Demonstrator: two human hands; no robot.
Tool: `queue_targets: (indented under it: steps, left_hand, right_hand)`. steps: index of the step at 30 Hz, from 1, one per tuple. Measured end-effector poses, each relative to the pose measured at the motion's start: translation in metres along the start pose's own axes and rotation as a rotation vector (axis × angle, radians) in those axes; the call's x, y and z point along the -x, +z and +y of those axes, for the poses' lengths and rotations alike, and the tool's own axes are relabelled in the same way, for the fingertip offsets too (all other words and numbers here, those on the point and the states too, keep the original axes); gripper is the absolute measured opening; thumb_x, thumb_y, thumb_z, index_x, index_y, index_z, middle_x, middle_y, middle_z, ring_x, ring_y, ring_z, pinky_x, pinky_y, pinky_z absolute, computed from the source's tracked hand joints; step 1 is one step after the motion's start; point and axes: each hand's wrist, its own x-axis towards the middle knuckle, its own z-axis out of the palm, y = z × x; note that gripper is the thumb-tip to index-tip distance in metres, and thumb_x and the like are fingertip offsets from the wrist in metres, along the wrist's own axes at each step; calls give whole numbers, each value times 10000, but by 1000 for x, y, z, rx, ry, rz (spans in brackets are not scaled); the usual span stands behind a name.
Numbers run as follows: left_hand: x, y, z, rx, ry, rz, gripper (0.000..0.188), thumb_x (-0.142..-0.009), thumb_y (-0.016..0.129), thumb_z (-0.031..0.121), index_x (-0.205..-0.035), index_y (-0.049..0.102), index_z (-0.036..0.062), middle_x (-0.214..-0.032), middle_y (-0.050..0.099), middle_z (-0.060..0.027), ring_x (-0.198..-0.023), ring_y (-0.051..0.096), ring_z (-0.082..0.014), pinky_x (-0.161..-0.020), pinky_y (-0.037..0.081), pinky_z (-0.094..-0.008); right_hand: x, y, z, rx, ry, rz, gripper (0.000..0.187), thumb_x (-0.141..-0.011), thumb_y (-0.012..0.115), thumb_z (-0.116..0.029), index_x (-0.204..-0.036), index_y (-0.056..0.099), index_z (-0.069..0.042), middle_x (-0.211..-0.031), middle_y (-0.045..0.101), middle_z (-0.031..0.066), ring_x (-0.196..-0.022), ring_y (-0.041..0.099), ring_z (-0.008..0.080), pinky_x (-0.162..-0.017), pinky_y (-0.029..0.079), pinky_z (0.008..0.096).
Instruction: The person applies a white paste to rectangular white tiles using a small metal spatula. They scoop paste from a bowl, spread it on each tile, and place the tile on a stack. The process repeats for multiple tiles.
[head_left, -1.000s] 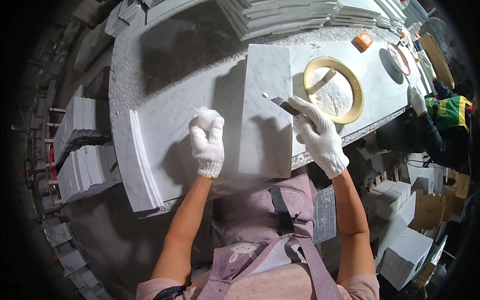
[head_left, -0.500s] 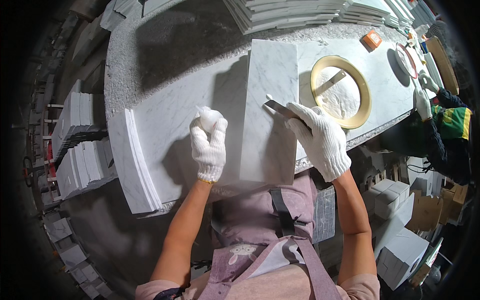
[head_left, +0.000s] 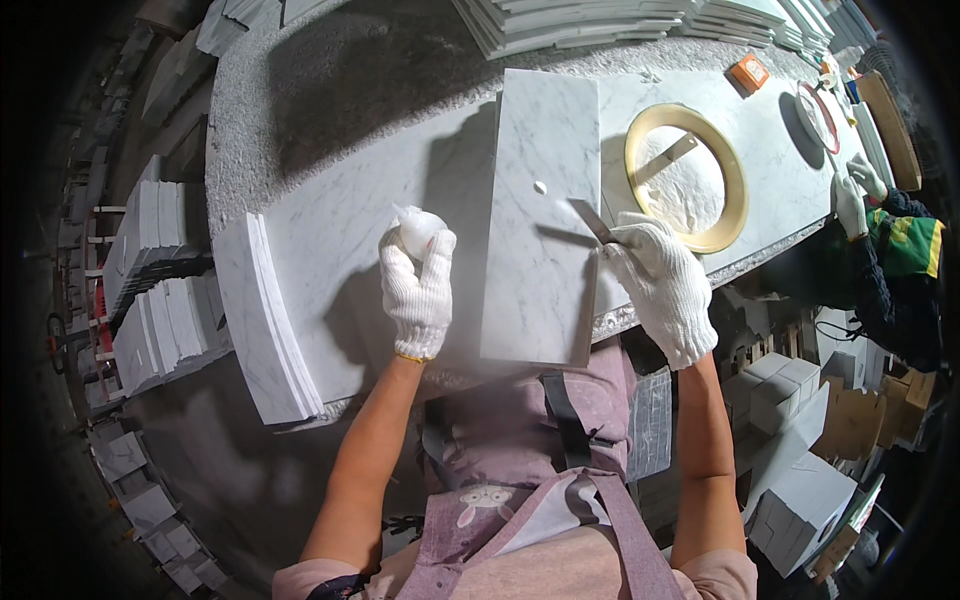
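Both hands wear white knitted gloves. My left hand is closed round a small, whitish translucent plastic pouch with a twisted tip. In my right hand is a narrow flat metal scraper blade, raised over the right edge of a grey-veined marble tile. A small white dab lies on that tile, apart from the blade. Beside the right hand stands a yellow-rimmed bowl of white powder or paste, with another flat strip resting in it.
Thin stacked tiles stand at the left table edge. More tile stacks line the back, near a small orange box. A red-rimmed dish and a co-worker's gloved hands are at far right. Cartons sit below.
My right hand has drawn back to the right with the scraper blade, lifting it away from the white dab. The left hand stays almost where it was.
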Motion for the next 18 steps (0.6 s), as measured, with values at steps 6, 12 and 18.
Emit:
queue_targets:
  steps: [6,12,18]
  left_hand:
    - [0,1,4,55,-44,-15,473,-978,782,126,-1368,537,18,-1195,652,-58,-1036,641,-132,-946,557,-305]
    - [0,2,5,49,-32,-5,469,-974,783,121,-1362,542,14,-1192,654,-59,-1036,643,-133,-954,559,-307]
    - [0,3,2,77,-27,16,482,-965,806,203,-1326,570,-13,-1153,683,-104,-991,661,-168,-907,564,-342]
  right_hand:
    - [6,11,2,-498,340,-114,315,-1080,541,13,-1364,657,-60,-1041,719,52,-919,687,125,-757,596,269]
    - [9,11,-9,-80,94,-78,516,-1037,554,-117,-1550,534,-165,-1020,655,169,-879,677,314,-819,558,418]
    - [1,0,-25,18,71,-63,406,-1001,697,-130,-1400,670,-58,-1000,740,162,-914,728,288,-819,568,386]
